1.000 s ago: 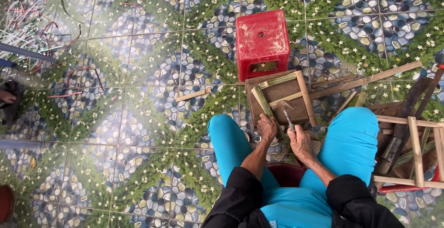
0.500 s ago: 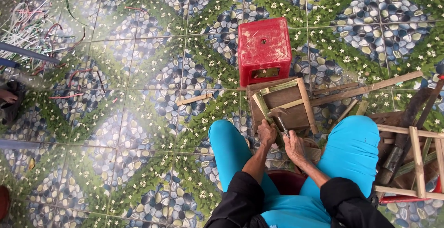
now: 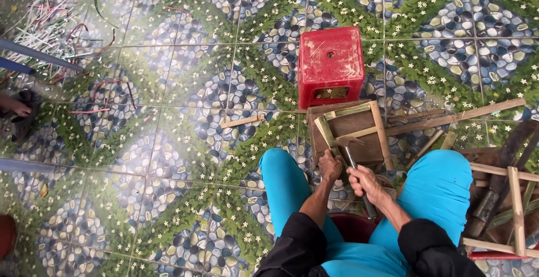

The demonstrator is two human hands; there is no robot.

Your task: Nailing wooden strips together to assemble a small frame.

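A floor of glossy tiles [image 3: 168,142] printed with blue pebbles and green leafy diamonds fills the view from above. A seated person in bright turquoise trousers [image 3: 438,187] and black sleeves looks down between their knees. Just ahead stands a square red plastic stool [image 3: 330,63], scuffed white on top. Touching its near side lies a small square frame of pale wooden slats [image 3: 351,134] over a brown board. To the right, long wooden sticks and another slatted frame [image 3: 514,204] are heaped together. At the far left lies a tangle of thin coloured strips [image 3: 39,27]. The right hand [image 3: 365,180] has its fingers curled tight around the handle of a metal-headed hammer [image 3: 348,145], whose head sits over the frame's near-left corner. The left hand [image 3: 329,166] pinches that corner's slat, fingers pressed together.
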